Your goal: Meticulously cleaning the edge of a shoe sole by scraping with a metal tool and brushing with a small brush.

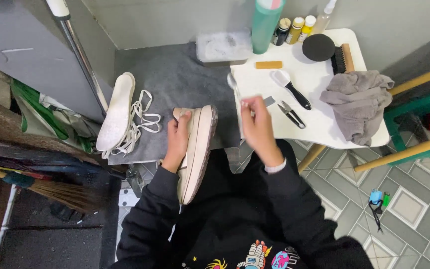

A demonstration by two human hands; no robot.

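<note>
Beige shoe (197,149) gripped by left hand (179,137); right hand (257,124) pinches a small brush (235,84); tub (224,47) holds foam.

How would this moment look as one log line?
left hand: holds beige shoe on its side | right hand: holds small brush beside shoe | white table: grey cloth

Even, soft indoor light from above, moderately bright. White tabletop (319,79) brightest, near blown out but detail kept. Lower left corner dim, broom (51,192) in shade. Dark sleeves lose detail. Right hand (259,124) slightly motion-blurred; rest sharp. Mild wide-angle bending at edges, metal pole (83,62) leans. Shadows faint, short.
</note>
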